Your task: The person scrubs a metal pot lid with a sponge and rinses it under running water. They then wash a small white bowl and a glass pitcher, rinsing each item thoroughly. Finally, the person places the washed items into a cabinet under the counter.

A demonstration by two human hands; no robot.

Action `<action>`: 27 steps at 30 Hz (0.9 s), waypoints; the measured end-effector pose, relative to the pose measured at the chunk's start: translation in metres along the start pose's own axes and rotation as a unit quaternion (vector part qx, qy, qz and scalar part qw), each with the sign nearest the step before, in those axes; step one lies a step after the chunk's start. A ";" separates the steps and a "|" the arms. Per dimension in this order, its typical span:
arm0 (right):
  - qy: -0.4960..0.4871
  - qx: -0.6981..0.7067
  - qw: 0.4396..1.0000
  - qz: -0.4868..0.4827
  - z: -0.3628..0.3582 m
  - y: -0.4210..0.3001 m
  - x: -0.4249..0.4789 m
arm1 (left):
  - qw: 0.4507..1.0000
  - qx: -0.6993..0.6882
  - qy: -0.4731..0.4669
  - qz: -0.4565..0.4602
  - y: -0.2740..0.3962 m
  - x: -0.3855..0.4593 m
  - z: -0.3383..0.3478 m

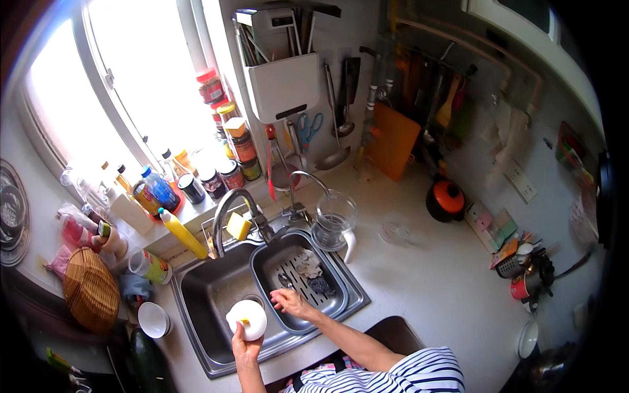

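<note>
My left hand (247, 345) holds a round white dish (251, 322) over the near part of the sink's left basin (211, 294); a small yellow patch shows on the dish by my thumb. My right hand (289, 302) is held with its fingers loosely curled above the near left edge of a grey slotted drain basket (339, 275), and nothing shows in it. Inside that basket lie a spoon (284, 280), a pale crumpled cloth (308, 265) and a dark mesh scrubber (320, 286). The curved metal faucet (219, 216) stands behind the basins.
A glass pitcher (334, 221) stands behind the basket. White bowls (154, 319) and a dark green gourd (147, 361) are left of the sink. A yellow squeeze bottle (183, 233) and a yellow sponge (239, 226) are at the back. Jars (232, 173) line the windowsill.
</note>
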State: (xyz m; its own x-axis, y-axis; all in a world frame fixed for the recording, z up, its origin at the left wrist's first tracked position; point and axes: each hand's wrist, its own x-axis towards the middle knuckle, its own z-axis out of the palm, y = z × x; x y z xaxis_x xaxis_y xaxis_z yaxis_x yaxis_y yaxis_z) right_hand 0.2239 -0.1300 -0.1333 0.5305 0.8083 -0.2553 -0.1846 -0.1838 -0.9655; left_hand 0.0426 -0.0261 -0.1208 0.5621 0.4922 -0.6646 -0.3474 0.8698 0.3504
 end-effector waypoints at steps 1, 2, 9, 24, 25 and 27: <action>-0.029 0.091 0.995 0.016 0.006 0.006 -0.010 | 0.999 0.036 -0.007 -0.001 -0.007 0.002 0.002; -0.052 0.163 0.985 0.032 0.007 0.011 -0.017 | 0.999 0.050 -0.012 -0.008 -0.012 0.004 0.004; -0.006 0.219 0.976 0.005 -0.018 -0.006 -0.063 | 0.975 0.202 -0.093 -0.024 -0.046 -0.004 0.033; 0.335 0.289 0.896 -0.023 -0.183 0.037 -0.133 | 0.936 0.341 -0.072 -0.040 -0.049 -0.013 0.036; 0.338 0.299 0.892 -0.028 -0.188 0.041 -0.135 | 0.938 0.338 -0.063 -0.040 -0.049 -0.014 0.034; 0.343 0.318 0.883 -0.039 -0.197 0.048 -0.137 | 0.942 0.330 -0.045 -0.040 -0.048 -0.014 0.027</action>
State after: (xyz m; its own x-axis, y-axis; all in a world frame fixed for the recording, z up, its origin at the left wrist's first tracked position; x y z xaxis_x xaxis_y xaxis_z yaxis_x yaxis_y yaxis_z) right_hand 0.3056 -0.3598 -0.1548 0.8981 0.2352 -0.3717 -0.4373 0.3856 -0.8125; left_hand 0.0716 -0.0740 -0.1104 0.6377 0.4003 -0.6581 0.2244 0.7207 0.6559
